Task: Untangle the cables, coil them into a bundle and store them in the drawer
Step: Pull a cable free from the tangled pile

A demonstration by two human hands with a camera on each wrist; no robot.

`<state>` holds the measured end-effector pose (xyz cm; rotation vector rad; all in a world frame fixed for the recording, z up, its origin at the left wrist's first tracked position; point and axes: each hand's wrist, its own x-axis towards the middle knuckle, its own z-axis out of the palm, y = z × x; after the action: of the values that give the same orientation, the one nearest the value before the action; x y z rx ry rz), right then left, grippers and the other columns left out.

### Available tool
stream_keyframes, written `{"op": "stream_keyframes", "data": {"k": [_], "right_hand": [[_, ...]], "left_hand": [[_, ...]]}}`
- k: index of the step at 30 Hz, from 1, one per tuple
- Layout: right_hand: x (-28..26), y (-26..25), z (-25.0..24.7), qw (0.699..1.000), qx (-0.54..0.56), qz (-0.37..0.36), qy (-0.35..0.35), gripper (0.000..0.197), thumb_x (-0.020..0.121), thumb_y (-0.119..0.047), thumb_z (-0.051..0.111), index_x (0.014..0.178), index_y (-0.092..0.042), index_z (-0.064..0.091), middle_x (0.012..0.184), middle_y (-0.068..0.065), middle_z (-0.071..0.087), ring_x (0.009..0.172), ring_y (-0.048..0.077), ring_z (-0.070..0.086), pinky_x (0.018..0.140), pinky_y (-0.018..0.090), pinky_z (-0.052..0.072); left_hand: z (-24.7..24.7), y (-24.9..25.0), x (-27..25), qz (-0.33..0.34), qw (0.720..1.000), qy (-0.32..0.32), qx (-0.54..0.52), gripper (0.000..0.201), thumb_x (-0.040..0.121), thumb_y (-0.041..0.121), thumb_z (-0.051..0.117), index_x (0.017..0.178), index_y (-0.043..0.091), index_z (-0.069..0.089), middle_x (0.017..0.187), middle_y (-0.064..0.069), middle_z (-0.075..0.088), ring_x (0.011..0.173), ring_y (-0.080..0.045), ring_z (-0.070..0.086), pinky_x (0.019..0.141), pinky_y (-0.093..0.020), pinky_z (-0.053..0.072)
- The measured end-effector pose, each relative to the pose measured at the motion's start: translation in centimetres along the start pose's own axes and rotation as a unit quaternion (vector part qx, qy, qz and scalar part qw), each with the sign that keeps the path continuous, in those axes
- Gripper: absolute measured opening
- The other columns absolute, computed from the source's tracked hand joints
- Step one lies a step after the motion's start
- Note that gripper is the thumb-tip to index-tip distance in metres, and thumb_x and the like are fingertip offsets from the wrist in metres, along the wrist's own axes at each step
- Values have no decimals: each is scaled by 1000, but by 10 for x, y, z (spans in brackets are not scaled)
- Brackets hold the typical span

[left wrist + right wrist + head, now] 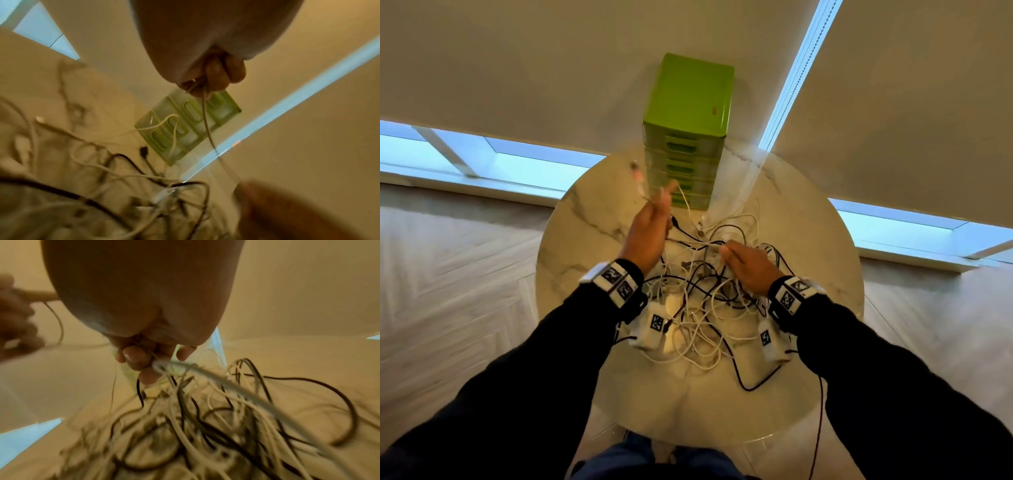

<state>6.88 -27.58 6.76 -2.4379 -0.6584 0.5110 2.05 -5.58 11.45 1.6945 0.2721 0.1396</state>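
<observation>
Hands (650,229) (751,265) pinching tangled cables (702,308)

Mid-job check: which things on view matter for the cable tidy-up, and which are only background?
In the job:
tangled cables
green drawer unit
white cable pinched in the left hand
right hand gripping cables

Background:
marble table
roller blinds
window

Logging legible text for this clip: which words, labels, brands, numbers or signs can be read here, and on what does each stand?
No readable words or numbers.
Small red sticker on the top of the green plastic drawer tower: too small and blurred to read.
Black-and-white square marker patterns on the left wristband, the right wristband and the white wrist camera boxes: coded patterns, not text.
</observation>
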Motion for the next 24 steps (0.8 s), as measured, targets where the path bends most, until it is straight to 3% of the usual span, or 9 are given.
{"op": "stream_keyframes", "data": {"k": [2, 4, 7, 10, 13, 17, 19, 21, 24], "right_hand": [[15, -16, -17, 999, 13, 6, 34, 30, 107, -38, 35, 84, -24, 49, 72, -10, 51, 73, 19, 52, 71, 33, 37], [27, -41, -28, 998, 37, 9, 47, 35, 107, -37, 36, 83, -19, 54, 77, -4, 56, 77, 20, 54, 71, 32, 36], [32, -73, -25, 998, 54, -11, 35, 38, 107, -35, 36, 88, -14, 61, 88, 6, 64, 84, 25, 58, 77, 38, 44], [26, -85, -17, 997, 55, -30, 45, 38, 107, -39, 31, 104, -19, 63, 96, 4, 67, 90, 24, 60, 81, 39, 44], [19, -87, -13, 993, 94, -35, 64, 34, 107, -41, 31, 95, -24, 58, 79, -6, 60, 79, 22, 58, 76, 38, 44], [7, -90, -7, 983, 161, -14, 89, 34, 106, -44, 32, 76, -38, 47, 68, -11, 54, 68, 16, 56, 74, 40, 47], [2, -85, 0, 980, 176, -5, 92, 38, 106, -46, 32, 74, -31, 47, 67, -6, 54, 65, 16, 54, 73, 43, 47], [-5, -73, 7, 985, 160, -9, 65, 42, 106, -47, 31, 77, -22, 48, 69, -1, 54, 66, 18, 53, 74, 43, 46], [-15, -44, 12, 994, 99, -34, -14, 42, 107, -44, 31, 89, -14, 53, 79, 3, 56, 73, 20, 54, 77, 41, 45]], "left_hand": [[6, -13, -12, -4, 997, -21, 75, 36, 107, 47, 32, 95, 40, 65, 74, 1, 57, 79, -10, 59, 80, -32, 44], [15, -22, -21, -22, 991, -31, 127, 42, 106, 49, 35, 84, 32, 66, 69, 6, 54, 73, -11, 57, 73, -31, 43], [27, -26, -21, -72, 985, -34, 153, 46, 106, 50, 31, 100, 24, 68, 74, 1, 54, 71, -15, 50, 70, -33, 42], [29, -19, -15, -104, 991, 8, 82, 58, 104, 57, 28, 95, 11, 63, 70, 4, 49, 68, -17, 44, 73, -36, 38], [28, -6, -12, -110, 994, 11, 12, 49, 102, 61, 32, 98, 25, 64, 73, 5, 53, 69, -13, 49, 73, -32, 42], [31, 3, -3, -88, 994, 44, -50, 30, 94, 63, 52, 114, 45, 65, 100, 15, 71, 100, -4, 65, 101, -37, 50], [31, 2, 0, -56, 994, 93, -22, 49, 93, 47, 60, 141, 44, 49, 91, 12, 68, 87, -6, 63, 92, -30, 51], [26, 0, 1, -30, 991, 134, 3, 67, 87, 36, 52, 152, 40, 35, 84, 2, 62, 66, -11, 51, 73, -30, 47], [9, -6, 3, -19, 984, 175, -1, 62, 90, 29, 40, 151, 39, 38, 126, -7, 64, 62, -12, 47, 67, -34, 44]]}}
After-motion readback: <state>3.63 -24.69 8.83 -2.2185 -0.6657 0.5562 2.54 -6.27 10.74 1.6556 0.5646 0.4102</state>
